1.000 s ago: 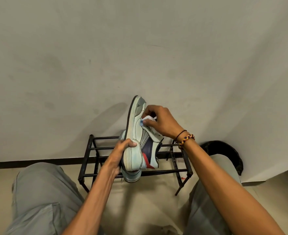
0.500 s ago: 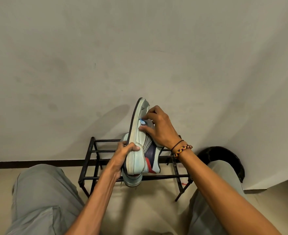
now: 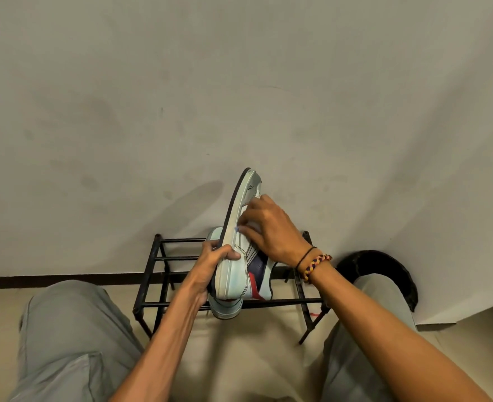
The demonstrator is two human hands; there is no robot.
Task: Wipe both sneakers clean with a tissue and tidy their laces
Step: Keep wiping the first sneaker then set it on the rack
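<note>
— Beige floor, grey-trousered knees nearest; what's the left hand doing?
— Gripping the heel of the pale-blue sneaker, sole leftward, raised above the black metal shoe rack.
— And the right hand?
— Pressing a barely visible white tissue against its side: wiping, probably. Next, the toe. The second pale sneaker waits on the rack.

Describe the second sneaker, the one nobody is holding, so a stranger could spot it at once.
Start at the black metal shoe rack against the wall. The second sneaker lies on its top bars, pale blue, mostly hidden beneath the held sneaker. Unlike that one, which the left hand grips on edge while the right hand works on it, it rests flat and untouched.
</note>
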